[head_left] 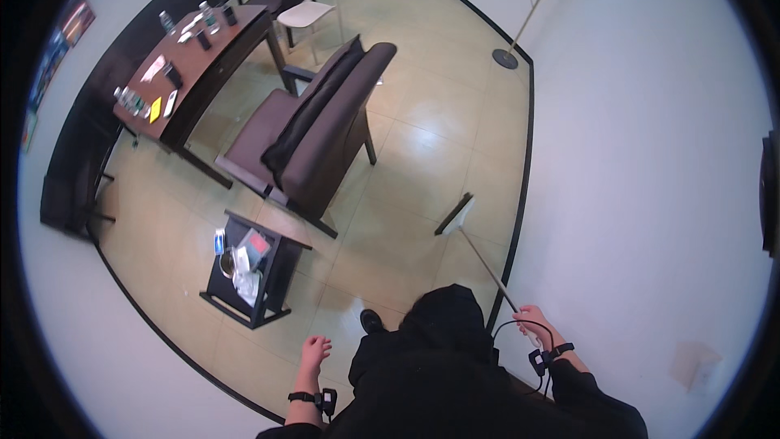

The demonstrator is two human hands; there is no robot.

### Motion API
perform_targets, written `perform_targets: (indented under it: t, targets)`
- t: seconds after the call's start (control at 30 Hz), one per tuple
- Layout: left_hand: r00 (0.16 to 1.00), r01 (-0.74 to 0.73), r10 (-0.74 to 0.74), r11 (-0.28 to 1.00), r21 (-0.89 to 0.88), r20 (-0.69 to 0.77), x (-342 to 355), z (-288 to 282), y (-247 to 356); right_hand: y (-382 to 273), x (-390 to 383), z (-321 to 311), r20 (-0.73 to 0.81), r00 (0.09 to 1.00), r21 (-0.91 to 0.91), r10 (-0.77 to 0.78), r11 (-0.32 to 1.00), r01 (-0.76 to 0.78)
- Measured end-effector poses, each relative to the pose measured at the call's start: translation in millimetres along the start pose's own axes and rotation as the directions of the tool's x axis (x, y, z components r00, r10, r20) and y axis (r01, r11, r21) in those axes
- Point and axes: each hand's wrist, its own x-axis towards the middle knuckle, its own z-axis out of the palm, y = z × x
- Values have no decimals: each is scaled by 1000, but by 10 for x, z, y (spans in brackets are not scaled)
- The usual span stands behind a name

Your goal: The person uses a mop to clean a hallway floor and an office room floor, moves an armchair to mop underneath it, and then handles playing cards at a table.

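My right hand (532, 324) is wrapped round the upper end of a broom (487, 269). Its thin stick slants away from me to a white head with a dark strip of bristles, which rests on the tiled floor ahead. At the lower left, my left hand (315, 352) hangs empty with its fingers loosely bent and a little apart. A low black side table (280, 272) is the thing nearest to that hand. On it lie a clear plastic bag, a round tin, a blue and white pack and a red-marked item.
A brown armchair (341, 142) with a dark cushion stands ahead. Beyond it are a wooden table (191, 73) with bottles and black objects, and a white chair (307, 13). A coat stand (504, 58) is at the far right, and a white wall (642, 154) runs along my right.
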Motion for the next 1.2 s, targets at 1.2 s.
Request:
perform_targets:
  t: [1.2]
  targets:
    - [996, -84, 79, 956, 282, 30, 4039, 5530, 7166, -5850, 6529, -4487, 309, 951, 584, -19, 793, -174]
